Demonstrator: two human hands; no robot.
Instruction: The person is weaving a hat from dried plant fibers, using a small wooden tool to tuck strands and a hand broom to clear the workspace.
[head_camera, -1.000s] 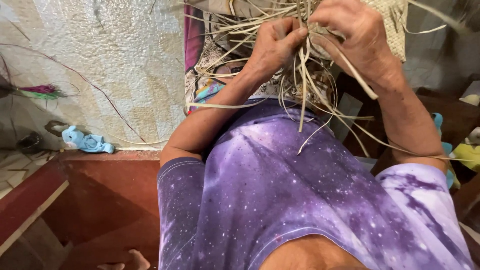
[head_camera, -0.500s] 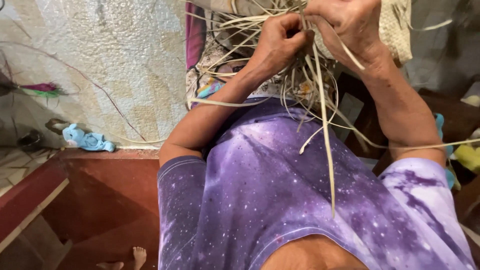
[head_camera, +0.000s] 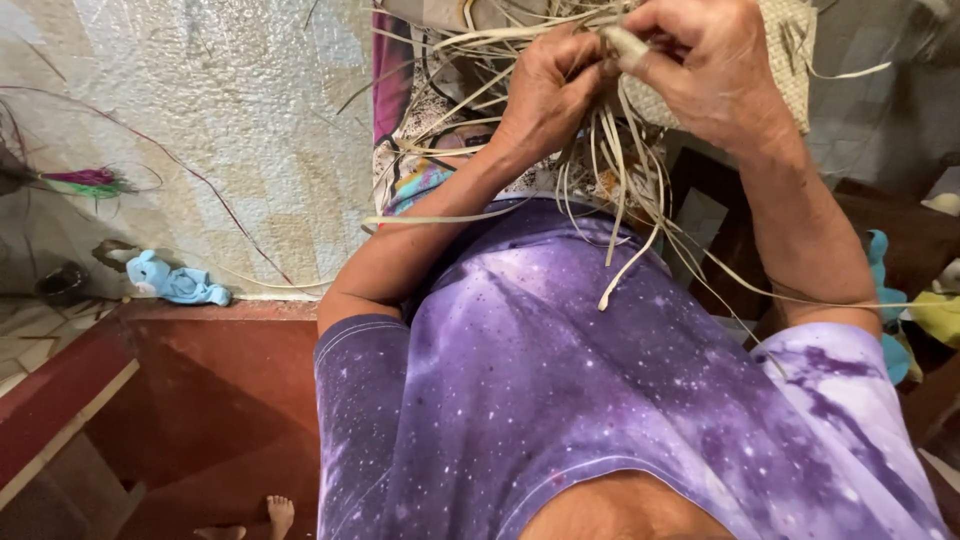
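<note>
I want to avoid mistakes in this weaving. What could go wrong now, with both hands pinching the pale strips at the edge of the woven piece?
1. Many loose strips hang tangled below the left hand; the wrong one may get pulled.
2. The right hand pinches one strip tightly against the woven piece; a thin strip could perhaps crease or snap.
3. Long ends trail over the purple shirt and the right forearm, so they might snag.

A pale patterned floor (head_camera: 230, 110) spreads to the left of the left hand (head_camera: 545, 90), with a blue toy (head_camera: 175, 283) lying on it well below-left of that hand, a pink-and-green tuft (head_camera: 85, 182) farther left, and loose strands trailing across.
</note>
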